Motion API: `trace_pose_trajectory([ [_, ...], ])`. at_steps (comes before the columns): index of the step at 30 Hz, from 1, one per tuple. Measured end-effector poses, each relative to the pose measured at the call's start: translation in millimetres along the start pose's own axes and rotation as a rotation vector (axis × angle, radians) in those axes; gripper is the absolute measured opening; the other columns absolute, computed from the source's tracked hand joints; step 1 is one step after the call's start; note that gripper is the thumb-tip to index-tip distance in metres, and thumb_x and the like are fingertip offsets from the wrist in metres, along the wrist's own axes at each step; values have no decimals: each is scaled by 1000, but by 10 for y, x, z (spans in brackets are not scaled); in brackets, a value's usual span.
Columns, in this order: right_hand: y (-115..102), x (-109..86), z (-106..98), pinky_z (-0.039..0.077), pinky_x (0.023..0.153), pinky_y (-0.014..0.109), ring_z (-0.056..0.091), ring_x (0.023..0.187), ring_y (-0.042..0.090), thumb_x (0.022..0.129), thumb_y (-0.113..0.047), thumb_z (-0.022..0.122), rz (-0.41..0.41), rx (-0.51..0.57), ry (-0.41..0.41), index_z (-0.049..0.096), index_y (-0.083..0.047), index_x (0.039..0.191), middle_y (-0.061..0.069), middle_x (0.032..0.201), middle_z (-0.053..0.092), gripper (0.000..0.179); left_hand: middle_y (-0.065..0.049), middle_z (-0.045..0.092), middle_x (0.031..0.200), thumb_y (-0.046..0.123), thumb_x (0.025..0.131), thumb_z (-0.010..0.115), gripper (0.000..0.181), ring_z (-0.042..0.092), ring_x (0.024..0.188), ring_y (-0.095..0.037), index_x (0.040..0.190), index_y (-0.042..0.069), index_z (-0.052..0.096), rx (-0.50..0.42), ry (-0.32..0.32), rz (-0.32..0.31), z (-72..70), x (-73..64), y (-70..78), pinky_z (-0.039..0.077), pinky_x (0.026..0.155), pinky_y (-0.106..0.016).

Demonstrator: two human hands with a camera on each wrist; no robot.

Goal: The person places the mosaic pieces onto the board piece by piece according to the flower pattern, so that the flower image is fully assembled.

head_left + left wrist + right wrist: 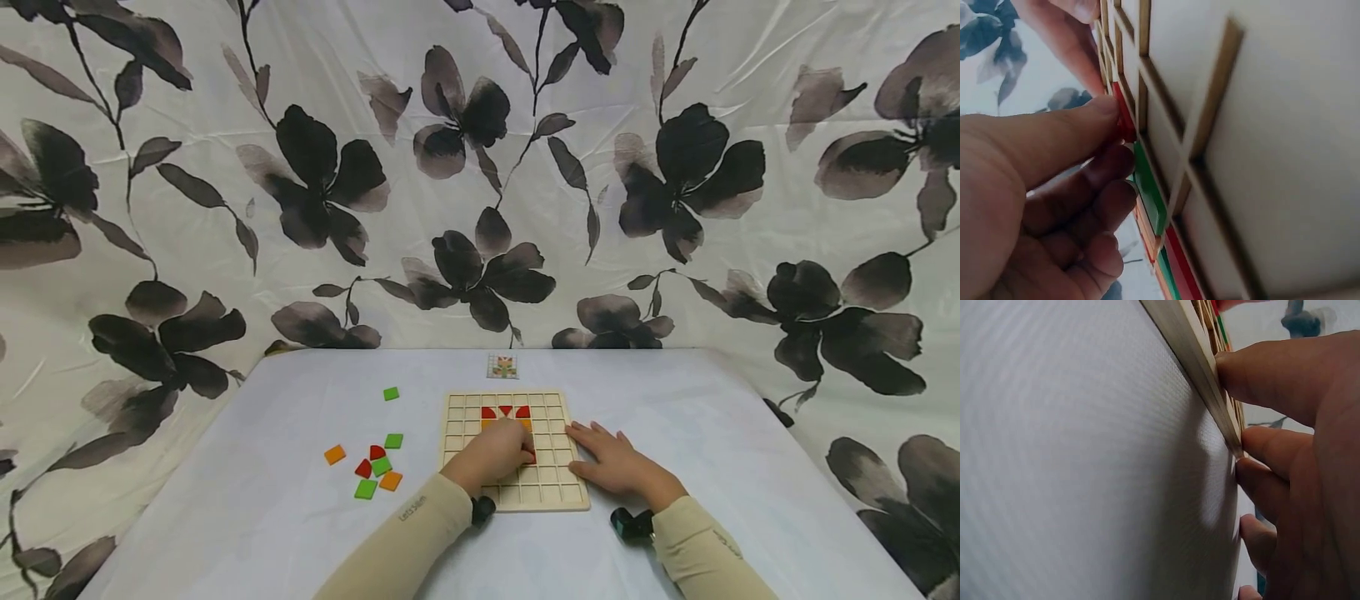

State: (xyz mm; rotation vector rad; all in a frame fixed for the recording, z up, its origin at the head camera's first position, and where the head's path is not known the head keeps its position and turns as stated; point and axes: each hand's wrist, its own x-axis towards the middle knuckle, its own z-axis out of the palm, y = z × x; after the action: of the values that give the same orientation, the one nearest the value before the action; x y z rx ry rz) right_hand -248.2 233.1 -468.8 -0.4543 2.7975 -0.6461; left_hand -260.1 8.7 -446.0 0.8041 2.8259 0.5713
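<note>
Over the board [558,492], the left grip [497,454] curls, seemingly pinching a red tile [1125,120], the right grip [618,462] outspread.

I find my left forearm [408,537] slanting forward and inward, left hand [491,454] lowered, thumb [1072,128] extended, fingers [1107,203] curled near its tip (the wrist view confirms this). My right forearm [708,542] also angles inward; right hand [618,462] is palm down, fingers spread, thumb apart.
</note>
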Motion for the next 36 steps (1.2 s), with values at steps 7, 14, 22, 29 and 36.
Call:
trace_pose_trajectory([
  [7, -13, -21, 2, 11, 112, 68, 22, 147, 39, 94, -38, 57, -11, -21, 9, 39, -15, 149, 8, 156, 34, 63, 3, 70, 110, 19, 95, 61, 24, 61, 97, -9, 115, 12, 71, -62, 17, -6, -142, -189, -205, 51, 85, -27],
  [14, -5, -21, 4, 11, 112, 68, 22, 146, 39, 94, -38, 57, -25, -21, 26, 39, -14, 148, 8, 156, 35, 62, -6, 68, 105, 14, 94, 62, 23, 61, 95, -18, 113, 5, 70, -41, 119, -168, -524, -488, -713, 51, 86, -37],
  [22, 17, -2, 33, 12, 112, 68, 23, 146, 39, 93, -38, 58, -12, -31, 30, 40, -15, 148, 7, 156, 35, 62, -10, 67, 111, 12, 88, 67, 28, 62, 94, -21, 114, 3, 68, 108, 10, -388, -724, -812, -1331, 53, 86, -41],
  [29, 16, 3, 30, 12, 112, 68, 22, 146, 39, 93, -38, 58, -14, -34, 29, 40, -14, 148, 8, 156, 34, 63, -8, 64, 100, 10, 86, 69, 25, 56, 78, -16, 109, 2, 68, 46, -21, -408, -714, -866, -1488, 53, 73, -33],
  [36, 12, 8, 32, 12, 113, 67, 22, 146, 39, 93, -37, 59, -5, -25, 32, 40, -15, 148, 7, 156, 35, 62, -5, 65, 92, 13, 82, 72, 22, 55, 73, -16, 102, 6, 67, -26, 39, -399, -673, -793, -1486, 50, 65, -29],
])
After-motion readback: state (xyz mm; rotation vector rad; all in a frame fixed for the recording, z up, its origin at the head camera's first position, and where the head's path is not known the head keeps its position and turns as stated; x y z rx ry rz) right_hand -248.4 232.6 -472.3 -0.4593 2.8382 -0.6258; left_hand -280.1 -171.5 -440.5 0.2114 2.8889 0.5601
